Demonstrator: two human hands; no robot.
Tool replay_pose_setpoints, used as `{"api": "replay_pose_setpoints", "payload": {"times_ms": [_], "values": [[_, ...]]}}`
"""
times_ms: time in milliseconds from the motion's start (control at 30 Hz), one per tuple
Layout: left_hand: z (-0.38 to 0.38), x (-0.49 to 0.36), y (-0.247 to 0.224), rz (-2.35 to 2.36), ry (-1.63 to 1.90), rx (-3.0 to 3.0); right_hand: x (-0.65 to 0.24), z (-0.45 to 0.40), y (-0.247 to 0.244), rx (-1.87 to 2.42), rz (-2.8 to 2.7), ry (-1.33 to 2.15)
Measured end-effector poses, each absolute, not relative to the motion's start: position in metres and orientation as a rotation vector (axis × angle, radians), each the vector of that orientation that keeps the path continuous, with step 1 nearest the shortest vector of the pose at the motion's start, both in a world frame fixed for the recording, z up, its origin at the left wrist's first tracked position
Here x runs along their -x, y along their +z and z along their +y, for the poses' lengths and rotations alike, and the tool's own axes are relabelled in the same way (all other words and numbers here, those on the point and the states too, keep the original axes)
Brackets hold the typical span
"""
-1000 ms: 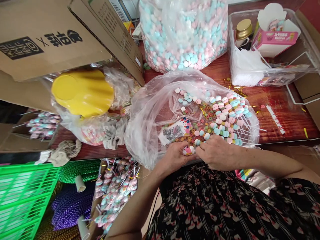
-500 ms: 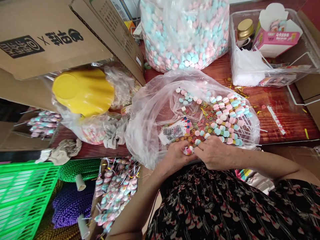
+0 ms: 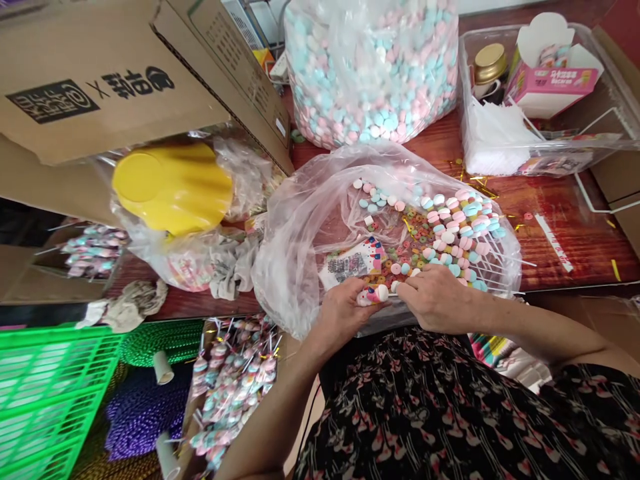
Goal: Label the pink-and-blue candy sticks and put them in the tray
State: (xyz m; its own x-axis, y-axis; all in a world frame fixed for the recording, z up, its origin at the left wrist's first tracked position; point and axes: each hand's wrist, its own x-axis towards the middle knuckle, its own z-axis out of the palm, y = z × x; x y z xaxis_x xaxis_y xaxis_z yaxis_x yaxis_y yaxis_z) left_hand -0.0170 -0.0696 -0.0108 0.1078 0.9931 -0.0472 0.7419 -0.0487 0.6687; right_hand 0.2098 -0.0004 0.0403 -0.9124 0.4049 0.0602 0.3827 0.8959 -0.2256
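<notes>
Head view
Left hand [image 3: 345, 313]: fingers closed narrowly, holding a pink-and-white candy stick [image 3: 373, 295] just above the clear plastic bag's [image 3: 295, 280] near edge.
Right hand [image 3: 440, 298]: fingers narrow beside the stick's end; grip cannot be told.
Handling: a light, steady pinch protects the candies.
Change: the stick now lies more sideways.

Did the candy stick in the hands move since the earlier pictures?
Yes. The candy stick moved a little closer to the printed card in the plastic bag, away from the person's body.
</notes>
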Motion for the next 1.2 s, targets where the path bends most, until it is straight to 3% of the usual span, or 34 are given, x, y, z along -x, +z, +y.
{"api": "replay_pose_setpoints", "payload": {"times_ms": [200, 833, 1200], "values": [[-0.072, 0.016, -0.018, 1.784, 0.674, -1.806, -0.210, -0.008, 0.042, 0.690, -2.982, 0.404], [-0.068, 0.015, 0.010, 1.243, 0.568, -1.610, -0.223, 0.008, 0.023, 0.393, -2.723, 0.417], [-0.073, 0.008, -0.009, 1.431, 1.107, -1.348, -0.222, 0.009, 0.021, 0.304, -2.559, 0.403]]}}
